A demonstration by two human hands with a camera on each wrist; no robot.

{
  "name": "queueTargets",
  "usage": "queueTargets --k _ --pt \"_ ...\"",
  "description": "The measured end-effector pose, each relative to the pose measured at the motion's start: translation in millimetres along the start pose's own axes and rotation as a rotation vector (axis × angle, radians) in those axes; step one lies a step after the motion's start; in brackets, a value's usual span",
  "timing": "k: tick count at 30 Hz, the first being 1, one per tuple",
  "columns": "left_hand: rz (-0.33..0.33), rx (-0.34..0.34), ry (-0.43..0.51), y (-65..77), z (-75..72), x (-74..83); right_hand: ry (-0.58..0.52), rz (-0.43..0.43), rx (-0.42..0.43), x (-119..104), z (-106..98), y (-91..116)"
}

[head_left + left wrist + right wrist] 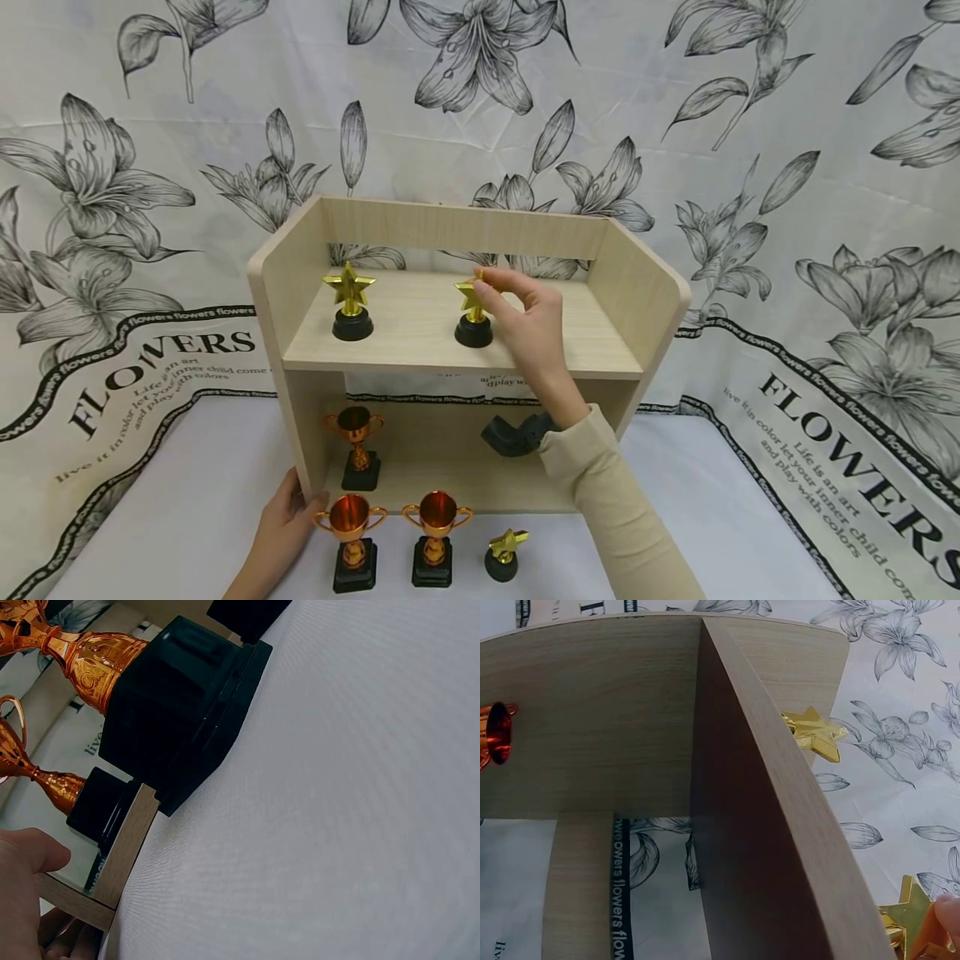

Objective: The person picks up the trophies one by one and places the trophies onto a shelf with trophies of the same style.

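Observation:
On the upper board of a light wooden shelf [450, 354], my right hand [534, 329] pinches the gold star of a small trophy [474, 331] with a round black base. That base stands upright on the board. To its left is another star trophy [351, 304]. My left hand [281, 521] grips the lower front edge of the shelf's left side panel [71, 901], thumb on the inner side and fingers on the outer. An orange-gold cup trophy [360, 450] stands inside the lower compartment, close to that panel.
Two more cup trophies [355, 542] [433, 540] and one star trophy [504, 554], its star tilted, stand on the white tabletop [180, 500] before the shelf. Behind hangs a flower-printed cloth [247, 75]. A dark wrist mount [517, 435] shows by my right sleeve.

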State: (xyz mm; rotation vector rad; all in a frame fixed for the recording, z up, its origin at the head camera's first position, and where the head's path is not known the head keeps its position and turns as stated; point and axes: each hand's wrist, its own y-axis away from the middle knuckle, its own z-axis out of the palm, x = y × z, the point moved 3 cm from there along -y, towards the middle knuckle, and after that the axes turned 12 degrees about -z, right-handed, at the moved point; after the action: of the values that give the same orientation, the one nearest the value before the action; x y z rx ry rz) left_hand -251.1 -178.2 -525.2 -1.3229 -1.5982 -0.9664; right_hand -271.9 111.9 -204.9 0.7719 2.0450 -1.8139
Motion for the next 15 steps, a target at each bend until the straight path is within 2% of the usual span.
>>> queueTargets --k 15 --pt "0.018 0.007 -0.005 0.4 0.1 -0.2 0.023 -0.005 -0.016 0.4 -0.4 2.4"
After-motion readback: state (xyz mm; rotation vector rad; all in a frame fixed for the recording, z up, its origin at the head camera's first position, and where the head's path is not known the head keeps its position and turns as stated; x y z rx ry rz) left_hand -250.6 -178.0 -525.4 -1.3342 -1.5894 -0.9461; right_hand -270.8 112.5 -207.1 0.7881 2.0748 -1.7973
